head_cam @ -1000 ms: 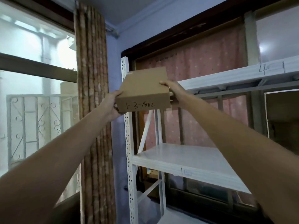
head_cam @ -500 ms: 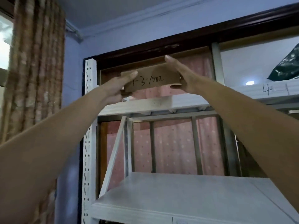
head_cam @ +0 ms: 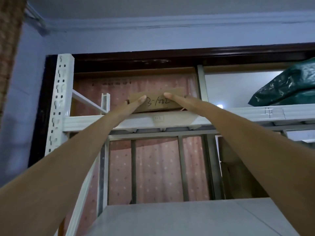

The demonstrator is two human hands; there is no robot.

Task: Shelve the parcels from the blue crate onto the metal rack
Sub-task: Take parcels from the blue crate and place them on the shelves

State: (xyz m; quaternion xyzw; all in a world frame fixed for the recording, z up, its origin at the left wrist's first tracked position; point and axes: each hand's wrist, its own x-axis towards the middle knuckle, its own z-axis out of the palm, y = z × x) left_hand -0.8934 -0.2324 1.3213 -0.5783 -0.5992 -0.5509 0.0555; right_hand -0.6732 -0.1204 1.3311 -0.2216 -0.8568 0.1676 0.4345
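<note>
Head view: white metal rack [head_cam: 60, 106] rises ahead; its top shelf [head_cam: 170, 120] carries the cardboard parcel [head_cam: 157, 102]. Left hand [head_cam: 131, 106] and right hand [head_cam: 180, 101] press its front face, fingers straight.

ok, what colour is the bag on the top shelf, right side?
Dark green, glossy plastic bag; the head view shows it.

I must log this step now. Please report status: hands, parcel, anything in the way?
Left hand and right hand open, straight fingers pressing the parcel. Parcel on top shelf of the metal rack. Green bag off to the right, apart.
</note>
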